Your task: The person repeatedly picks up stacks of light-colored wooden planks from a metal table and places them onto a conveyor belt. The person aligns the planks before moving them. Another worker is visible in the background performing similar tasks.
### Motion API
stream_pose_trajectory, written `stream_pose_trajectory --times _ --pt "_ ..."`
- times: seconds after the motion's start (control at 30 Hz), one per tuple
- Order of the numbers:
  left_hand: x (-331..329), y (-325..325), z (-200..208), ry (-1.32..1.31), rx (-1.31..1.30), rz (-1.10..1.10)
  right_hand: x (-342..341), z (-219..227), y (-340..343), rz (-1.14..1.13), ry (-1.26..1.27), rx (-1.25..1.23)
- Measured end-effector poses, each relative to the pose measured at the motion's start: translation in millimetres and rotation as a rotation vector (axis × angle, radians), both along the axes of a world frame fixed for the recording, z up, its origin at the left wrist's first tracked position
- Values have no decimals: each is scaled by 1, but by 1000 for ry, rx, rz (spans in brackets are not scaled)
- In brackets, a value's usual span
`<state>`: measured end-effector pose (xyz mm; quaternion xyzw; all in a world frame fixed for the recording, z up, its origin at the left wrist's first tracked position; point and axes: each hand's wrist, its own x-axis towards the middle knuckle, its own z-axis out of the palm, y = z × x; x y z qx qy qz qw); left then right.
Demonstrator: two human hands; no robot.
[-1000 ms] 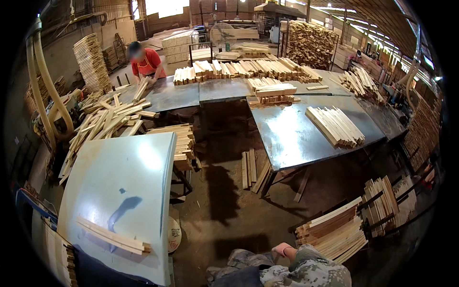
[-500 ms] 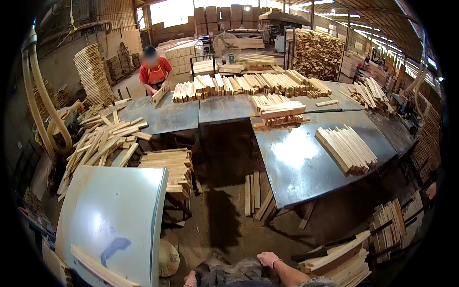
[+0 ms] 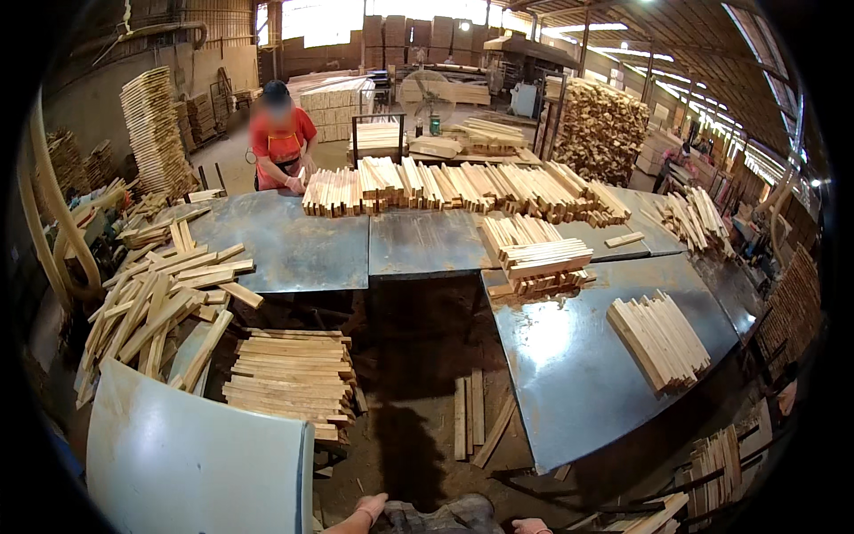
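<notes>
Change vs. half a second ago: my left hand (image 3: 370,508) reaches further into view from the lower edge; my right hand (image 3: 531,526) sits lower and is mostly cut off. The pale panel (image 3: 200,445) lies lower in view, its near part out of frame. Judgement: my head is shifting, probably with a step, and I am between contacts with the wood. Across the far surface (image 3: 307,249), the co-worker (image 3: 283,138) in red now has a hand at the left end of the long row (image 3: 471,189); no piece is raised there any more.

Fingers: left, somewhat bent as far as seen, no wood visible in them; whether clenched or released, I cannot tell. Right, too little shows to tell.

Position: the stack (image 3: 289,378) of strips is ahead and left of my left hand, not touching it. The floor strips (image 3: 461,418) lie ahead, between the lines of my two hands, apart from both. The racked strips (image 3: 654,516) are to the right of my right hand, also apart.
</notes>
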<state>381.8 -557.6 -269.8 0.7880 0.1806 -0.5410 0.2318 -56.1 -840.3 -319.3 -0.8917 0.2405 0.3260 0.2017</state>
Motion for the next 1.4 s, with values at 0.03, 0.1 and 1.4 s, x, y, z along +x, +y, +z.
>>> stream_pose_trajectory --times 0.03,0.1,1.4 --pt "15 -12 -9 -61 -87 -39 31 0 -8 -472 -141 319" --pt "57 -50 -35 -187 -265 -149 90 25 -24 -1095 -97 876" --pt "721 -548 36 -606 -815 385 969 76 -521 -1205 -146 1225"
